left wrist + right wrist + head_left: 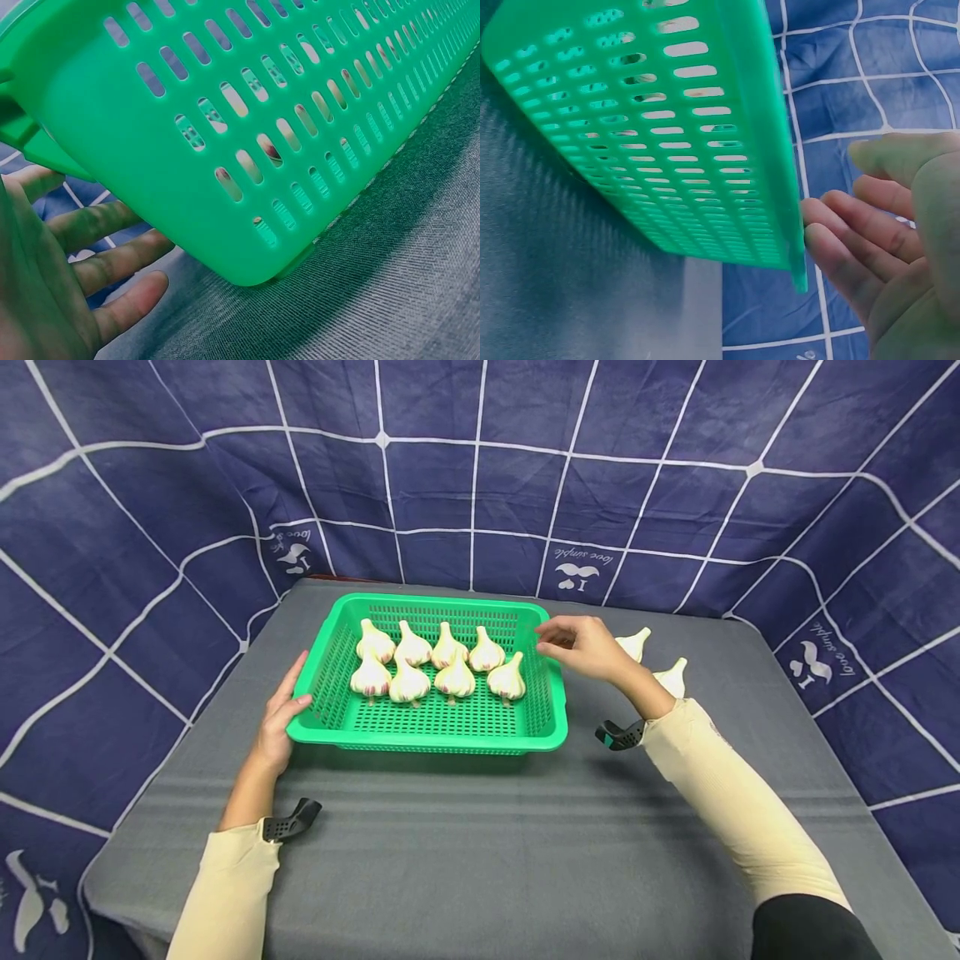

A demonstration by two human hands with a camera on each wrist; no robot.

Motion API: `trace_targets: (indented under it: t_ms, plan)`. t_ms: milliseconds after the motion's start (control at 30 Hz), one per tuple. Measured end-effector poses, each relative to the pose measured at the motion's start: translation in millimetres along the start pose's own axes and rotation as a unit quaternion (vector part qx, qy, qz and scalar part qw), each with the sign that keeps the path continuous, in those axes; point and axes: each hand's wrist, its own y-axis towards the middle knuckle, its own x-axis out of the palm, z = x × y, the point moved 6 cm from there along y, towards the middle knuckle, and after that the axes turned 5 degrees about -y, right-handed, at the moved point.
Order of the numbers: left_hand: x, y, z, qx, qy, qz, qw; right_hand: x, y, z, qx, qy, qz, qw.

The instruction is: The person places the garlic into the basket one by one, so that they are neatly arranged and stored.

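A green plastic basket [435, 742] with slotted walls stands on the grey cloth, several garlic bulbs [455, 679] in two rows inside. My left hand [278, 727] holds its left end, the thumb over the rim and the other fingers outside; in the left wrist view those fingers [124, 262] stretch along the outer wall. At the right end, my right hand [581, 647] has loosely bent fingers, fingertips right at the rim, and nothing in its grasp. Two more bulbs, one garlic bulb [636, 643] and another [672, 677], lie right of the basket, partly hidden by my right arm.
A grey cloth [480, 852] covers the table. Dark blue fabric with white lines [525, 485] hangs behind it and at both sides. Each wrist wears a black camera strap, the left strap [288, 822] and the right strap [621, 735].
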Motion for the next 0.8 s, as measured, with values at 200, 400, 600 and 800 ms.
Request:
trace_targets:
  t_ms: [200, 400, 600, 800]
  plan:
    - [0.0, 0.5, 0.2, 0.003, 0.002, -0.002, 1.0, -3, -11.3, 4, -0.002, 0.015, 0.035, 0.9993]
    - [-0.3, 0.1, -0.6, 0.003, -0.001, -0.002, 1.0, -1, -20.5, 8, 0.01, 0.022, 0.054, 0.9982]
    - [-0.7, -0.1, -0.3, 0.004, 0.006, 0.0, 1.0, 1, -29.3, 11, 0.02, 0.044, 0.086, 0.9951]
    - [-1.2, -0.2, 0.0, 0.001, 0.007, 0.0, 1.0, 0, -37.7, 16, 0.033, 0.052, 0.118, 0.9911]
